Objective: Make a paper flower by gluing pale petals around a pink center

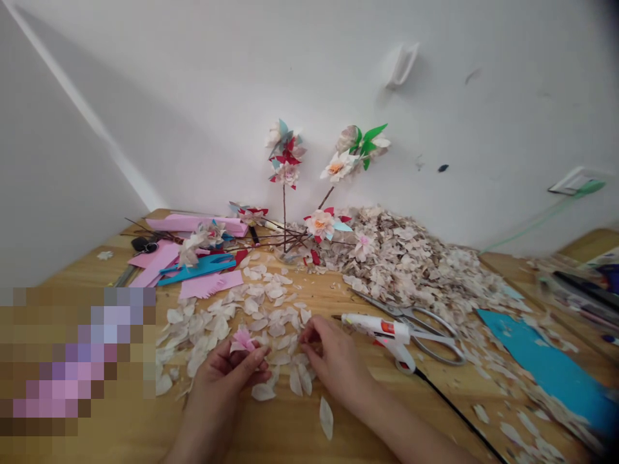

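While one pale petal (pixel 326 417) lies alone on the bench (pixel 271 438) close to the wearer, the left hand (pixel 223 375) holds the pink flower (pixel 244 339), its fingers closed around the base, petals fanning out above the thumb. Just across, the right hand (pixel 336 361) hovers low over the loose petals (pixel 300 375), thumb and forefinger drawn narrow; whether they grip a petal, I cannot tell. Right beside it lies a white glue gun (pixel 377 327), overlapping the scissors (pixel 435 336), with a blue sheet (pixel 536 364) off to the right! Farther out, pink paper (pixel 213 284) lies on the left, a great petal heap (pixel 401 248) on the right. Behind them, two flowering twigs (pixel 285 209) rise before the white wall (pixel 217 77).
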`<act>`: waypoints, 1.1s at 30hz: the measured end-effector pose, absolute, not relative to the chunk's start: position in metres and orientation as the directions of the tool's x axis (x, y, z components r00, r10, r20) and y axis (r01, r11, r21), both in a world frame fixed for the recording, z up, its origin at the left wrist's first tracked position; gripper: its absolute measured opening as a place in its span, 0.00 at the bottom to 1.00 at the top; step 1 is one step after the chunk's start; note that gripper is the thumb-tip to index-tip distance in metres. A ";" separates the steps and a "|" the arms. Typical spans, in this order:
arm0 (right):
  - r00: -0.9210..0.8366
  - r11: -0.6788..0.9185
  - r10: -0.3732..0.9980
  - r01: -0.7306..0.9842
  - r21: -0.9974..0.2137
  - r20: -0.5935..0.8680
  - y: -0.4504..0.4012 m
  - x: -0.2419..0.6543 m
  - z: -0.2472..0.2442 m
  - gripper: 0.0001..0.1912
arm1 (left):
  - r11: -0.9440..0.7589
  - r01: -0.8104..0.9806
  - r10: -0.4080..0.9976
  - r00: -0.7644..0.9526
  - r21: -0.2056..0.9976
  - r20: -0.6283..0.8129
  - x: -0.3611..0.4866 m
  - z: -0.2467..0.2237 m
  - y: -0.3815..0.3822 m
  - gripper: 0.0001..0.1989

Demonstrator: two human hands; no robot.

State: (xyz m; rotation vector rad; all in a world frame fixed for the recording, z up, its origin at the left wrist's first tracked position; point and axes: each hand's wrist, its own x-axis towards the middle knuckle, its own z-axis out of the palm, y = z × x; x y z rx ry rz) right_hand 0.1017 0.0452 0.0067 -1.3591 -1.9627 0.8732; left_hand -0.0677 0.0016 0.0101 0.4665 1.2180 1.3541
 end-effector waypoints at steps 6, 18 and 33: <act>-0.373 -0.025 0.925 0.131 -0.991 -0.073 0.047 0.101 0.011 0.11 | 0.273 -0.481 0.903 -0.171 0.833 -0.394 -0.067 0.009 -0.001 0.11; -0.661 -0.526 0.716 -0.299 -0.796 -0.225 0.036 0.096 0.005 0.23 | 0.178 -0.230 0.981 -0.038 0.957 -0.192 -0.064 0.005 -0.006 0.05; -0.690 -0.614 0.667 -0.298 -0.731 -0.280 0.031 0.092 0.009 0.23 | 0.084 -0.252 0.991 0.124 0.964 -0.054 -0.065 0.004 -0.008 0.01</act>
